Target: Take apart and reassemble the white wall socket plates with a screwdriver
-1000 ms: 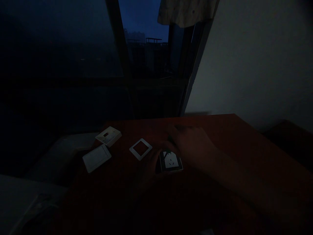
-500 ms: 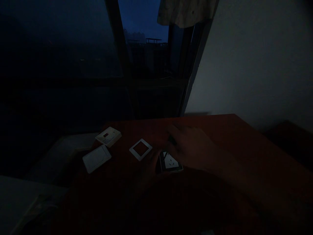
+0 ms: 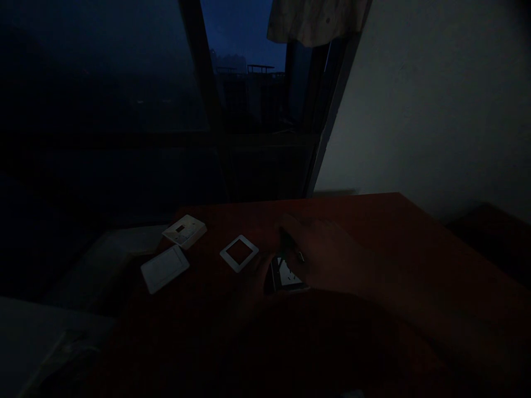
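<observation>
Low on the red tabletop, a wall socket with a white face and dark surround lies between my hands. My left hand is curled around its left side and gripping it, mostly lost in shadow. Over the socket's upper right, my right hand is closed on what looks like a screwdriver with a dark, greenish handle. A thin dark line reaches from it over the socket's face; where the tip touches is too dark to tell. Just left of my hands lies a white square frame.
A white box-like plate with a small opening and a flat white panel lie at the left of the red table. Behind stands a dark window; a pale wall rises at the right.
My right hand has turned slightly and lowered over the socket, showing more of the greenish handle and covering more of the face. My left hand keeps its place.
</observation>
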Action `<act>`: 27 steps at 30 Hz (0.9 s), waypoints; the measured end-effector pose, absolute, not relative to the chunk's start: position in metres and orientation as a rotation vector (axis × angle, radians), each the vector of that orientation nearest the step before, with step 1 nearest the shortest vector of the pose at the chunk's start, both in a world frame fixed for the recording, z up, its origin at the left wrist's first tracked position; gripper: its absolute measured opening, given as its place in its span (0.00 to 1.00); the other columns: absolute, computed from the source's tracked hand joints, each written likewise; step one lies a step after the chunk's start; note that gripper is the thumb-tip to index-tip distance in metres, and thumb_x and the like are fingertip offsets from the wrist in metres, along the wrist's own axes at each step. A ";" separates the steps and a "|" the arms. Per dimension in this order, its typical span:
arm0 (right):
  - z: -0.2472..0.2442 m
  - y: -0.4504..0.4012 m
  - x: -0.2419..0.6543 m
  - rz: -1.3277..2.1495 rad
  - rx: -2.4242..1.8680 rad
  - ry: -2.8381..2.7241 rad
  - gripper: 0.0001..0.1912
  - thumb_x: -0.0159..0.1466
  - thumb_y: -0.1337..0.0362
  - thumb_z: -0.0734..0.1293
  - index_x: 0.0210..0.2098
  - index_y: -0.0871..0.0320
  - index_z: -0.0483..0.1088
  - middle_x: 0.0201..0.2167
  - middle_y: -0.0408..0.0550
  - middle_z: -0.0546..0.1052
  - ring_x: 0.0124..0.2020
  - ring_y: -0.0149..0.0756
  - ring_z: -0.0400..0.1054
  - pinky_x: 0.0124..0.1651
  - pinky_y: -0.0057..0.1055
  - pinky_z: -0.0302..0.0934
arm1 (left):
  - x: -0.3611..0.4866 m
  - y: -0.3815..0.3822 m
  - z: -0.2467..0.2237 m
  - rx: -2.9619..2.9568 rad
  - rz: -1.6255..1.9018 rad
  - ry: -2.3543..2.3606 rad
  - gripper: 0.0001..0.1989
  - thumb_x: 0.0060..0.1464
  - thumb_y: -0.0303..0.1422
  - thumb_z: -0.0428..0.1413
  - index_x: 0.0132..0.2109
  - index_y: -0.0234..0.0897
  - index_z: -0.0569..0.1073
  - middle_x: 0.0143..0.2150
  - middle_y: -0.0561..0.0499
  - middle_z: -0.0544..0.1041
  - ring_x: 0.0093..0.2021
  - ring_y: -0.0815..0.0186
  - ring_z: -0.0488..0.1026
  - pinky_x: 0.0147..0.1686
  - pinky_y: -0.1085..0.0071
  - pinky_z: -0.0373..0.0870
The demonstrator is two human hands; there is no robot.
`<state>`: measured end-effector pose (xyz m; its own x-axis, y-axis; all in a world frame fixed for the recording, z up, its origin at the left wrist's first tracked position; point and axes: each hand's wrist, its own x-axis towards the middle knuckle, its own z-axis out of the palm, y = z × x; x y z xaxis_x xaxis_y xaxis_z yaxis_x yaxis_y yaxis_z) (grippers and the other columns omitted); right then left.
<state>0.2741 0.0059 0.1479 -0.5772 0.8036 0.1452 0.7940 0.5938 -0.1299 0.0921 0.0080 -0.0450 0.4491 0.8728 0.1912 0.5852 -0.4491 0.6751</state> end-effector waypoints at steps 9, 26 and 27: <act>0.148 0.011 0.276 -0.051 -1.430 -2.601 0.14 0.65 0.59 0.57 0.48 0.58 0.62 0.39 0.50 0.77 0.31 0.39 0.72 0.26 0.31 0.50 | 0.094 0.006 -0.037 2.173 0.725 1.220 0.42 0.51 0.47 0.60 0.66 0.43 0.51 0.67 0.42 0.56 0.65 0.49 0.55 0.61 0.49 0.56; 0.148 0.012 0.270 -0.121 -1.533 -2.593 0.14 0.68 0.57 0.55 0.46 0.57 0.63 0.36 0.51 0.78 0.30 0.39 0.72 0.25 0.30 0.49 | 0.092 0.008 -0.043 2.172 0.744 1.245 0.43 0.48 0.47 0.62 0.66 0.43 0.52 0.67 0.41 0.57 0.65 0.48 0.56 0.60 0.49 0.57; 0.147 0.012 0.270 -0.146 -1.569 -2.581 0.15 0.68 0.56 0.54 0.46 0.58 0.63 0.35 0.51 0.78 0.29 0.40 0.72 0.25 0.30 0.49 | 0.092 0.008 -0.043 2.172 0.745 1.239 0.43 0.49 0.47 0.62 0.66 0.43 0.52 0.67 0.41 0.57 0.65 0.48 0.56 0.60 0.49 0.56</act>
<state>0.2702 0.0125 0.1475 -0.4566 0.8769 0.1503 0.8882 0.4589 0.0209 0.0923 0.0076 -0.0427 0.4283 0.8809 0.2015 0.5912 -0.4418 0.6748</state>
